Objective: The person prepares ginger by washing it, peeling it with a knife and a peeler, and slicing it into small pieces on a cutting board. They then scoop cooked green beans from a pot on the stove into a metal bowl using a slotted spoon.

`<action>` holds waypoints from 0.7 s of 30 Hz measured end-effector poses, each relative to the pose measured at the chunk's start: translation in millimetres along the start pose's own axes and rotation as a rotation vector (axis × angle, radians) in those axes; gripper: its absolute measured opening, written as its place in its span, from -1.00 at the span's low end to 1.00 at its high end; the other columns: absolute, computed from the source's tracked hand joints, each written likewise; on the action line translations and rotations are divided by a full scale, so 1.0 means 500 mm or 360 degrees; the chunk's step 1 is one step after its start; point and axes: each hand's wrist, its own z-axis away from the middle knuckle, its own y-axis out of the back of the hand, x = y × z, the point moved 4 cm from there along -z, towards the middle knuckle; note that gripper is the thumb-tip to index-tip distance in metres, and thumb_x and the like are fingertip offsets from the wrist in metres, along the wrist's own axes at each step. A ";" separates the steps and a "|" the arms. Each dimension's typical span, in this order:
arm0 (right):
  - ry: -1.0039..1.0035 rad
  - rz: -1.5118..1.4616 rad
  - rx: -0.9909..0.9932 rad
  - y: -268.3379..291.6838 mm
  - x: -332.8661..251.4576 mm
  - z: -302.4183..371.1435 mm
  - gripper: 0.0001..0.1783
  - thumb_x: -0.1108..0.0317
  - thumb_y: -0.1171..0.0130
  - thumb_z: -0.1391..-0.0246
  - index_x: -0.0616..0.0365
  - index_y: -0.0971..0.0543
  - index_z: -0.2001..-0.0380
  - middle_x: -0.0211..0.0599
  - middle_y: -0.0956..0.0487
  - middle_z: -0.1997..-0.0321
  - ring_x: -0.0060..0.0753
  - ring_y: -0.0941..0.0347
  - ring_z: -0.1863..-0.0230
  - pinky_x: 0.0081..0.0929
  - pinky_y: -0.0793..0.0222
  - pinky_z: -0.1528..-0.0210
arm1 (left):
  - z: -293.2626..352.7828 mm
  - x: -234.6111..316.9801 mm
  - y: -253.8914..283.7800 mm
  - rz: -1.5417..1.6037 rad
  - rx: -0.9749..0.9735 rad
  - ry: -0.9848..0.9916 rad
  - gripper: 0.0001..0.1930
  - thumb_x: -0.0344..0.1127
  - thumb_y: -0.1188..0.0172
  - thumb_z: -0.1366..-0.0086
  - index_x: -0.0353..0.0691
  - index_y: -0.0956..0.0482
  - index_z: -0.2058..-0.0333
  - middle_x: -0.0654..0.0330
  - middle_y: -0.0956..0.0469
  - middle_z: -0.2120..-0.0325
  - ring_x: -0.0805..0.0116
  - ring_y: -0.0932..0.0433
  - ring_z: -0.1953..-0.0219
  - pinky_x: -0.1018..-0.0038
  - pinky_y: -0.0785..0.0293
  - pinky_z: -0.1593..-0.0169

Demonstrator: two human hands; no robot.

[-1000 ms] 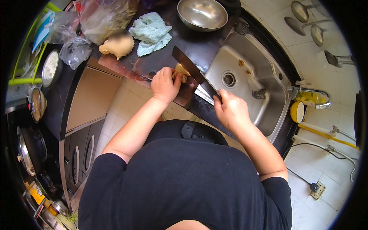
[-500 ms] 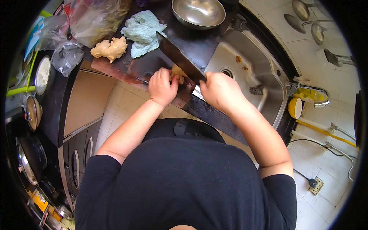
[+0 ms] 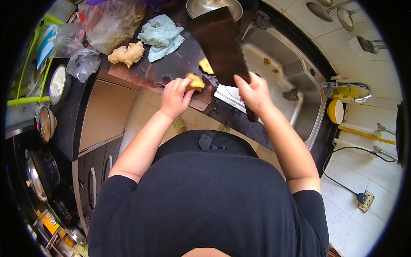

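Note:
My left hand (image 3: 174, 97) is closed around a piece of ginger (image 3: 195, 82) at the near edge of the dark counter (image 3: 180, 67). The cut yellow face of that piece points away from my fingers. A ginger slice (image 3: 206, 66) lies just beyond it. In my right hand (image 3: 255, 95) is a cleaver (image 3: 219, 45), held by its handle with the broad dark blade turned flat to view, right of the slice. A larger whole ginger root (image 3: 126, 54) rests farther left, beside a crumpled light-blue cloth (image 3: 161, 37).
A metal bowl (image 3: 214, 6) stands at the back. The steel sink (image 3: 310, 81) with its faucet (image 3: 349, 91) is on the right, a yellow bowl (image 3: 335, 111) beside it. Plastic bags (image 3: 113, 25) lie at far left. Ladles (image 3: 345, 18) hang on the wall.
The cleaver has come off the ginger, moved right and turned its blade flat. A slice now lies apart from the held piece. My left hand has shifted slightly left and nearer with the ginger.

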 end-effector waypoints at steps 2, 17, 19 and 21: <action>-0.0127 -0.0239 -0.0006 0.029 -0.016 0.040 -0.71 0.20 -0.09 -0.03 0.25 -0.48 0.38 -0.46 -0.43 0.65 -0.68 -0.32 0.64 -0.59 -0.27 0.56 | 0.022 -0.003 0.003 0.0042 0.0138 -0.0064 -0.54 -0.51 -0.20 0.09 -0.13 -0.31 0.14 0.07 -0.41 0.31 0.08 -0.42 0.29 0.30 -0.35 0.22; -0.0067 -0.0108 -0.0013 0.014 0.101 0.114 -0.72 0.19 -0.08 -0.02 0.23 -0.45 0.49 -0.30 -0.42 0.68 -0.51 -0.34 0.62 -0.52 -0.27 0.50 | 0.035 0.030 -0.016 0.0777 0.0182 0.0314 -0.45 -0.39 -0.23 0.03 -0.21 -0.22 0.04 -0.02 -0.39 0.05 0.05 -0.40 0.06 0.33 -0.26 -0.02; -0.0105 -0.0067 -0.0019 0.015 0.100 0.119 -0.70 0.18 -0.08 0.01 0.25 -0.48 0.47 -0.21 -0.44 0.67 -0.44 -0.37 0.59 -0.47 -0.30 0.43 | 0.031 0.028 -0.019 0.0538 0.0106 0.0380 -0.47 -0.28 -0.22 -0.01 -0.22 -0.26 0.03 -0.02 -0.39 0.06 0.06 -0.35 0.01 0.33 -0.19 -0.07; -0.0122 -0.0020 -0.0029 0.018 0.099 0.121 -0.70 0.17 -0.07 0.00 0.24 -0.48 0.46 -0.19 -0.45 0.66 -0.41 -0.37 0.59 -0.47 -0.30 0.43 | 0.024 0.019 -0.025 0.0004 -0.0060 0.0410 -0.49 -0.19 -0.21 -0.03 -0.23 -0.32 0.05 -0.02 -0.39 0.07 0.08 -0.30 -0.04 0.32 -0.12 -0.10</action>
